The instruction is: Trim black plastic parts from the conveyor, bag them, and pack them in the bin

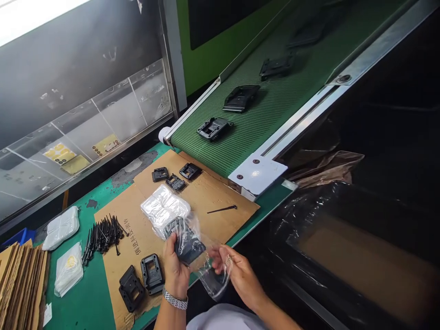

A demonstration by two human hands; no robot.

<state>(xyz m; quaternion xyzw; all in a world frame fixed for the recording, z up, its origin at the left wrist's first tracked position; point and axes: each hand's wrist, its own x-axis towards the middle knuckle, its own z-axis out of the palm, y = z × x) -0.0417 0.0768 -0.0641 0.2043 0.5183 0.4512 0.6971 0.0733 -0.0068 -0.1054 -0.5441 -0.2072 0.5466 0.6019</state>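
One black part (pixel 189 248), apparently inside a clear bag (pixel 217 288), sits in grasping fingers of the left hand (pixel 176 266); beside them, fingers of the right hand (pixel 240 272) hold the bag's loose end. Bagging seems underway; next move probably calls for closing it.

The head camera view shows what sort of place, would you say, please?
Most likely a factory workstation: black plastic parts lie on a sloping green conveyor belt, with piled clear bags and stacked cardboard nearby.
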